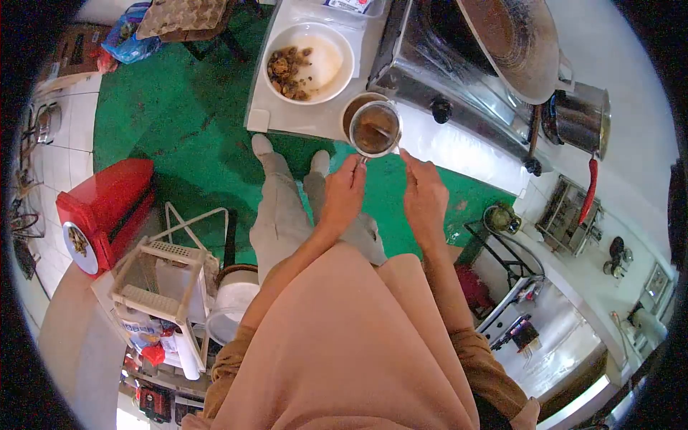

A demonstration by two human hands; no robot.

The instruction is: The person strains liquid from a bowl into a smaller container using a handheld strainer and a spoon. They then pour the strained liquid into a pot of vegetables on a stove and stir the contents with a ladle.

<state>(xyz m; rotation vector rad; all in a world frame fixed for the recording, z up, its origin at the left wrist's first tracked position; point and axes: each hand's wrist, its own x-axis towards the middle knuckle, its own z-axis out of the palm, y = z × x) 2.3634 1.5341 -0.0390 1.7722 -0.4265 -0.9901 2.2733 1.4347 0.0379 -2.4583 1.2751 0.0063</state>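
Observation:
My left hand [345,190] is closed around the handle of a small round strainer [374,120]. Brownish wet matter lies in its mesh. Beneath the strainer, partly hidden by it, a light-rimmed cup [354,107] stands at the counter's edge. Pinched in my right hand [426,188] is a thin metal spoon [386,134], its far end inside the strainer; its handle is mostly covered by my fingers. Just beyond the cup, a white bowl [333,61] holds brown chunks and a little brownish liquid.
A gas stove [423,89] with a large wok [512,43] stands to the right of the cup, and a metal pot [584,122] is farther right. A red bin [115,208] and a beige rack [161,276] are at left on the green floor [193,107].

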